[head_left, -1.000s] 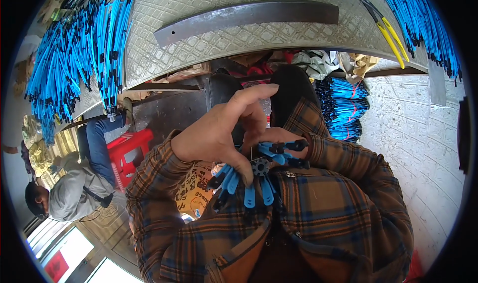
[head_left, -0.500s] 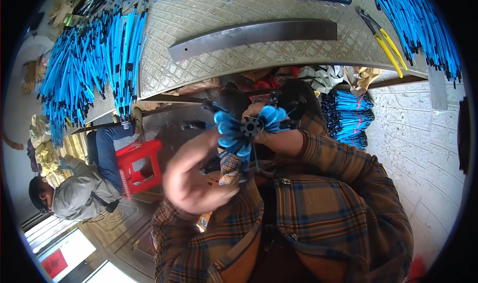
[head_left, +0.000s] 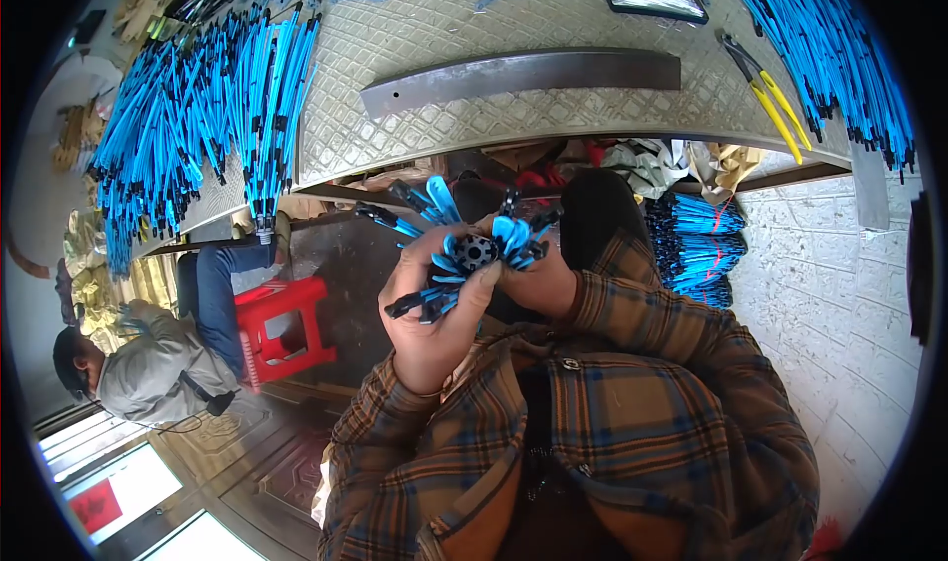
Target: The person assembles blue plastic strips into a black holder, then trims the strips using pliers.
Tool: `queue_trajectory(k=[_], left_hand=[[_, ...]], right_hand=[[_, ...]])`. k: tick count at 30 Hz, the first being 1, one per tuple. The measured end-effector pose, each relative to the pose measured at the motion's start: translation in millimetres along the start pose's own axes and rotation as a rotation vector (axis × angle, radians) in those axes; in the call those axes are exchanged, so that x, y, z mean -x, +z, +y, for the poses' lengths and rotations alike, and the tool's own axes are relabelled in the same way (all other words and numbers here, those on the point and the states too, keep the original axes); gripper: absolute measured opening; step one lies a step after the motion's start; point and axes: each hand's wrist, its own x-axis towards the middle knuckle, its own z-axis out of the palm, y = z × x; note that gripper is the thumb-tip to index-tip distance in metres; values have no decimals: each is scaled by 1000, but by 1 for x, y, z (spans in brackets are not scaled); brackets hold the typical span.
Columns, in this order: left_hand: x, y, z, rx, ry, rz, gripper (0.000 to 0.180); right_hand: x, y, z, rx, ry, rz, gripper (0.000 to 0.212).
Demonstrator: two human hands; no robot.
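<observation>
Head view: the slotted black hub (head_left: 478, 253), ringed by blue strips (head_left: 441, 200), is located between both hands, in front of the plaid jacket (head_left: 642, 393). Left hand (head_left: 423, 329) is curled around the left side, fingers clamped on strips, thumb at the hub's near rim. Right hand (head_left: 545, 286) is closed on strips opposite. This 2-sided grip probably steadies the hub, face upward. Right fingertips appear hidden; their spacing cannot be determined.

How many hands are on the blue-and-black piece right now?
2: the left hand on its left side, the right hand on its right. Blue strips partly hide the fingers; no third hand shows there.
</observation>
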Motion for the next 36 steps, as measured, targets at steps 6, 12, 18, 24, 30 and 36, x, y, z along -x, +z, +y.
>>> queue_trajectory(k=[6, 12, 18, 24, 30, 36], left_hand=[[0, -9, 1, 118, 2, -105, 37], [-4, -17, 0, 186, 33, -73, 33], [-4, -29, -9, 217, 9, -184, 30], [-10, -29, -3, -27, 148, -289, 29], [-13, -24, -1, -12, 150, -307, 31], [-13, -21, -4, -25, 163, -316, 33]], right_hand=[[4, -4, 4, 48, -9, -114, 41], [12, -15, -13, 116, -62, -216, 45], [8, -48, -24, -55, 144, -434, 31], [-7, -54, -37, 185, 44, -681, 25], [-7, -57, -44, 247, 21, -731, 17], [-1, -53, -52, 320, -13, -676, 16]])
